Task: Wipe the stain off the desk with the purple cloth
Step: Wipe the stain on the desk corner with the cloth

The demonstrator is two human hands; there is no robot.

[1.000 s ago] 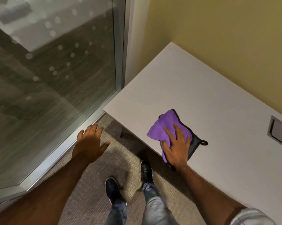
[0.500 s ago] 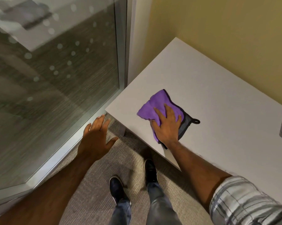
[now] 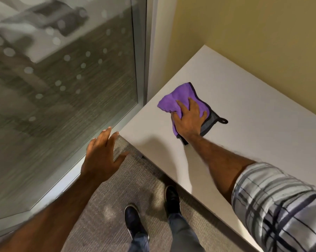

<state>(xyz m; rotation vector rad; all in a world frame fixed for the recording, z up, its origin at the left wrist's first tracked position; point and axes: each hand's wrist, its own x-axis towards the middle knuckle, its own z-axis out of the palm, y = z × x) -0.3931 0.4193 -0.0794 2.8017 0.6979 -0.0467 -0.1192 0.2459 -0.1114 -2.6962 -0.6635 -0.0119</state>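
Purple cloth [image 3: 179, 101], pinned flat under your right hand [image 3: 189, 122] with fingers [image 3: 192, 104] spread, has slid farther up the desk [image 3: 253, 110] mid-wipe, no stain visible, while your left hand [image 3: 101, 157] hovers open, empty.

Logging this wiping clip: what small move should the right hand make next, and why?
Probably another short stroke toward the near edge, palm kept flat. The right hand presses the purple cloth onto the desk near its left end; no stain shows, so it may lie beneath.

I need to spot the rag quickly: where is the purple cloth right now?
In the head view, the purple cloth lies flat on the white desk near its left end by the glass wall, pressed under the right hand.
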